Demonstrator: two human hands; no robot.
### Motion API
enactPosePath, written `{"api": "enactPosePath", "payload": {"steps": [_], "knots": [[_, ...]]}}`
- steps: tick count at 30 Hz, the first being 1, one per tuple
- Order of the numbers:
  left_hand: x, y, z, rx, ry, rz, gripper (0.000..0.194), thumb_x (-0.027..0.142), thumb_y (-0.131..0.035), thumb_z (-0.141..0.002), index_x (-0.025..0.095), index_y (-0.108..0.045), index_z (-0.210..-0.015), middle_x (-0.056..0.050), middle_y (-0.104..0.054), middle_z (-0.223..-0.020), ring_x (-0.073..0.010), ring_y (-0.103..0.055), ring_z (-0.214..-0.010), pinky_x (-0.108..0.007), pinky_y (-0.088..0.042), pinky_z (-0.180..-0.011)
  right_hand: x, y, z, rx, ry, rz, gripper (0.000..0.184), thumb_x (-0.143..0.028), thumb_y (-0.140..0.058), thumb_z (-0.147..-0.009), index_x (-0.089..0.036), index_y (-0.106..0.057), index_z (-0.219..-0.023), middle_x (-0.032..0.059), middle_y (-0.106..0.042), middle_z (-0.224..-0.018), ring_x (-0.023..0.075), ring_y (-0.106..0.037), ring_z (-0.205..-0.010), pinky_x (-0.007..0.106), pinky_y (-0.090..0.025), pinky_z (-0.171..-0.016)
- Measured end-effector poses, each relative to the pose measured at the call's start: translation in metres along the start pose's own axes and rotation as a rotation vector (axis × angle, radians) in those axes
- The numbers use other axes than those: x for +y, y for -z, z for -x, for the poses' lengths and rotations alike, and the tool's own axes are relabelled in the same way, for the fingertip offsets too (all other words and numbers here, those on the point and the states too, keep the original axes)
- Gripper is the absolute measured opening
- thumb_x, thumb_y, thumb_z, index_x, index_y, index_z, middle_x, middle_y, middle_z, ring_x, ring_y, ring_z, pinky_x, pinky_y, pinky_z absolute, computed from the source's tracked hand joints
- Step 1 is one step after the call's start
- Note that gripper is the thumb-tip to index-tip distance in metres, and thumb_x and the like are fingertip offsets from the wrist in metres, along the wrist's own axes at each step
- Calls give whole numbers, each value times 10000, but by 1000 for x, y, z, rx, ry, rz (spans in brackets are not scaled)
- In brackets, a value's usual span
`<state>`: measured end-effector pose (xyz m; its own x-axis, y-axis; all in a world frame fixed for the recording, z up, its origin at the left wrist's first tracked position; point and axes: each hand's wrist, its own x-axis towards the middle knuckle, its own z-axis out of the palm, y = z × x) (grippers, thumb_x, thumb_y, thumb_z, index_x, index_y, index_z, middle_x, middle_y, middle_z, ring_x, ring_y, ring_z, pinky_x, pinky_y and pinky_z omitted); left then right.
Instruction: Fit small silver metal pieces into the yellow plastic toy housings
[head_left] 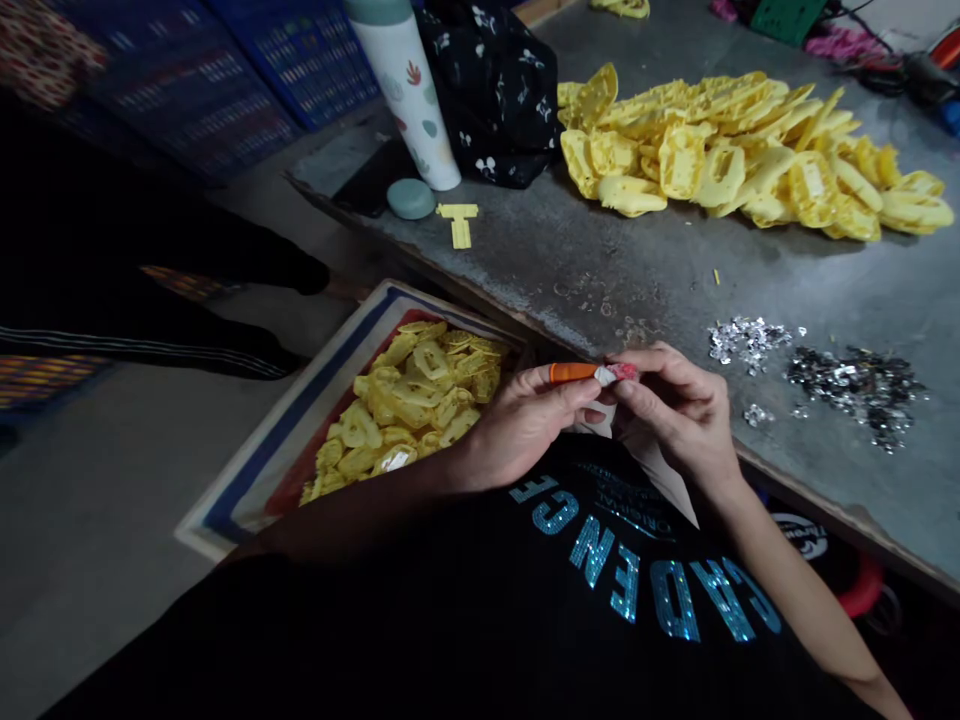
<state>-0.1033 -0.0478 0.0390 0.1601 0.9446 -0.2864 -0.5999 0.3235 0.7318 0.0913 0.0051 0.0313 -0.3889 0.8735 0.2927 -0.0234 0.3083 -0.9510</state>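
My left hand (517, 425) and my right hand (675, 400) meet in front of my chest, at the table's near edge. An orange tapered sleeve-like piece (574, 372) lies in line with my left index finger; whether it is worn or held I cannot tell. At its tip is a small white and red piece (621, 372), its kind unclear. The thumb and fingers of my right hand pinch its red end, while my left fingers close at the white side. Below my hands hangs a pale strip (664, 478), partly hidden.
Yellow plastic shells (720, 175) are heaped on the grey table (540, 270); more fill a white crate (225, 480) at left. Small shiny metal parts (855, 390) lie to the right. A bottle (409, 95) and dark bag (491, 90) stand behind. Another person's legs (187, 250) are at left.
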Motion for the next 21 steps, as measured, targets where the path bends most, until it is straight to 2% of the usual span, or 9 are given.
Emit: {"api": "enactPosePath", "payload": {"steps": [4, 7, 9, 12, 13, 15, 17, 19, 21], "knots": [[-5, 1, -4, 16, 12, -22, 256, 447, -1035, -785, 295, -934, -964, -24, -887, -1014, -178, -788, -972, -310, -601, -918, 9, 1, 0, -9, -53, -74, 212, -423, -787, -1052, -353, -869, -1235, 21, -823, -1045, 190, -763, -930, 389, -654, -860], [-15, 7, -9, 15, -19, -121, 314, 527, -1001, -817, 284, -935, -1006, -34, -885, -1011, -170, -774, -933, -306, -600, -918, 12, -1, 2, 27, -78, -74, 210, -489, -847, -996, -314, -876, -1109, 9, -809, -922, 174, -735, -790, 352, -640, -749], [-20, 13, -14, -5, -49, -180, 321, 517, -984, -844, 251, -935, -1017, -49, -884, -998, -166, -766, -910, -296, -595, -917, 13, 0, 3, 31, -116, -102, 225, -500, -882, -961, -283, -853, -1017, -1, -801, -844, 160, -713, -693, 317, -607, -654], [-21, 17, -24, -35, -71, -223, 265, 443, -971, -878, 217, -935, -1012, -71, -888, -996, -175, -777, -935, -286, -590, -932, 14, 15, -10, -92, -120, -46, 237, -493, -837, -1001, -258, -825, -974, 3, -812, -800, 166, -741, -686, 301, -598, -648], [-20, 18, -28, -39, -76, -229, 250, 426, -969, -882, 209, -935, -1001, -80, -890, -1005, -186, -785, -959, -293, -592, -954, 15, 24, -20, -153, -88, 37, 254, -501, -797, -1030, -253, -827, -984, 13, -822, -821, 175, -758, -719, 307, -606, -670], [-17, 20, -35, -30, -86, -222, 253, 425, -964, -884, 200, -934, -998, -95, -891, -1013, -210, -795, -993, -323, -599, -994, 18, 48, -55, -238, 15, 353, 306, -521, -698, -1087, -250, -834, -1048, 39, -839, -919, 191, -779, -801, 324, -618, -715], [-15, 23, -41, 1, -99, -197, 292, 456, -947, -896, 205, -931, -1045, -94, -885, -981, -214, -794, -969, -336, -611, -976, 28, 72, -104, -221, 118, 818, 317, -500, -630, -1116, -253, -820, -1168, 64, -834, -1050, 203, -768, -872, 343, -614, -759], [-13, 28, -46, 43, -115, -173, 321, 478, -926, -916, 218, -921, -1105, -82, -873, -948, -193, -780, -906, -313, -616, -898, 44, 88, -161, -189, 121, 1014, 256, -377, -641, -1091, -227, -819, -1198, 123, -804, -1156, 256, -734, -977, 412, -593, -863], [-9, 36, -49, 91, -123, -162, 323, 467, -919, -930, 225, -909, -1144, -80, -869, -954, -174, -765, -858, -288, -611, -838, 65, 91, -213, -173, 126, 1155, 246, -296, -626, -1061, -202, -820, -1179, 182, -764, -1245, 326, -668, -1111, 488, -537, -964]]}}
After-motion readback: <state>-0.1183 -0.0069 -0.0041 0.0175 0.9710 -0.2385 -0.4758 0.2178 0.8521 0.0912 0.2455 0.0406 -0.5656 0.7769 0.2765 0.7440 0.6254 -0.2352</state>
